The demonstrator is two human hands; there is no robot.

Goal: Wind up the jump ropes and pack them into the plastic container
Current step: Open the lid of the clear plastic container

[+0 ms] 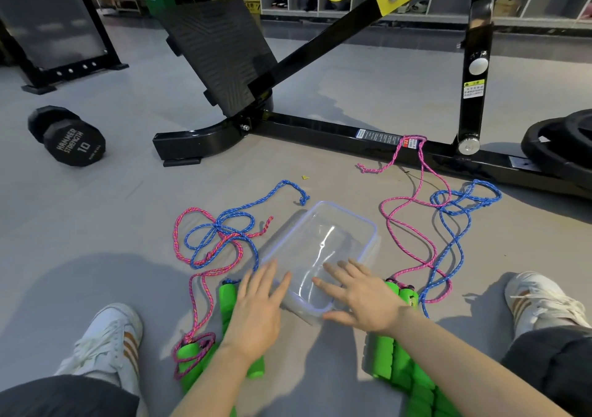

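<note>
A clear plastic container [339, 221] lies on the grey floor between my feet, with nothing inside. My left hand [256, 307] is spread flat at its near left corner, and my right hand [358, 298] rests over its near right rim; both hold nothing. A pink rope [179, 240] and a blue rope [243, 211] lie tangled left of the container, running to green foam handles [189, 362] under my left arm. More pink rope [413, 157] and blue rope [461, 199] lie loose on the right, ending at green handles [407, 295] under my right forearm.
A black gym machine frame [320, 126] with a slanted footplate [217, 51] crosses the floor just beyond the ropes; the pink rope loops over its bar. A 10 dumbbell [69, 136] lies far left, weight plates [557, 141] far right. My shoes [112, 343] flank the area.
</note>
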